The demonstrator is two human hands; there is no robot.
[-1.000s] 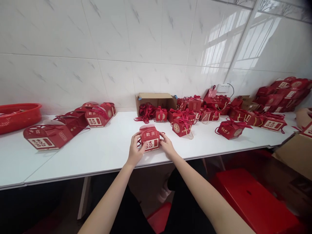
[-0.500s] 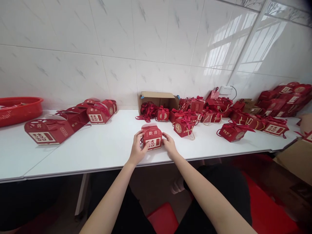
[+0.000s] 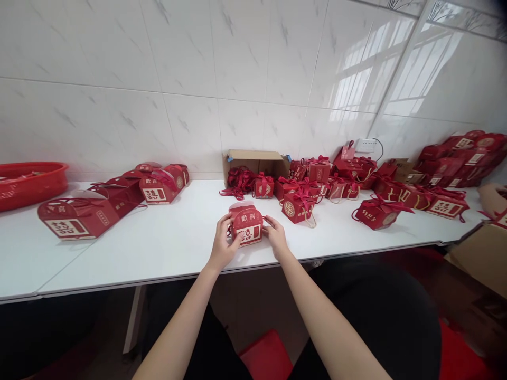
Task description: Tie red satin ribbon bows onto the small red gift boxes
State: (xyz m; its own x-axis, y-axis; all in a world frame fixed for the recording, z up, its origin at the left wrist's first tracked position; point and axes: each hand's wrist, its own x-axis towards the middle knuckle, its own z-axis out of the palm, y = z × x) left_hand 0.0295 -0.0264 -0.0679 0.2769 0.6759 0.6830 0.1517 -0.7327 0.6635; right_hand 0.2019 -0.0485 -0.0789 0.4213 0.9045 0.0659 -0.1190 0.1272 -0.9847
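The small red gift box point(image 3: 246, 226) with gold characters on its front stands upright on the white table point(image 3: 166, 237), straight in front of the open cardboard carton point(image 3: 255, 158) and nearer the table's front edge than the carton is. The left hand point(image 3: 222, 247) cups the box's left side, fingers curled behind it and the thumb laid on the front panel. The right hand point(image 3: 276, 238) presses its bent fingertips against the right side, so the box is clasped between both hands. A tangle of red ribbons point(image 3: 237, 182) spills out of the carton's open front. Just right of the carton, and reaching on along the wall, sits a crowd of small red boxes tied with bows; the nearest of them, a bowed box point(image 3: 296, 207), is in front of the carton and to its right. A wall socket point(image 3: 366, 145) is further right of the carton. Left of the carton lies a row of longer red handled boxes point(image 3: 156, 187), and well beyond them a red basket point(image 3: 27, 182).
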